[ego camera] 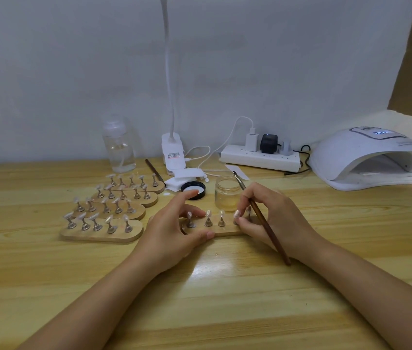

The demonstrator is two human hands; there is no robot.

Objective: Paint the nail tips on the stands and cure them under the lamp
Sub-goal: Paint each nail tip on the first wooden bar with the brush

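Head view, frame centre: wooden stand (225, 232) lay on worktop (225, 286), pinched by left hand (174, 231) fingers; right hand (273, 218) gripped brush (268, 228), fingers touching a nail tip (237, 213).

Little text can be read. On top of the white curing lamp (366, 157), at the far right of the table, a lit display (382, 132) is seen; its pale digits appear upside down and cannot be made out with certainty. On the white clip base of the desk lamp (173, 154), far centre, a small label (173, 156) with red and dark print is carried, too small to be read.
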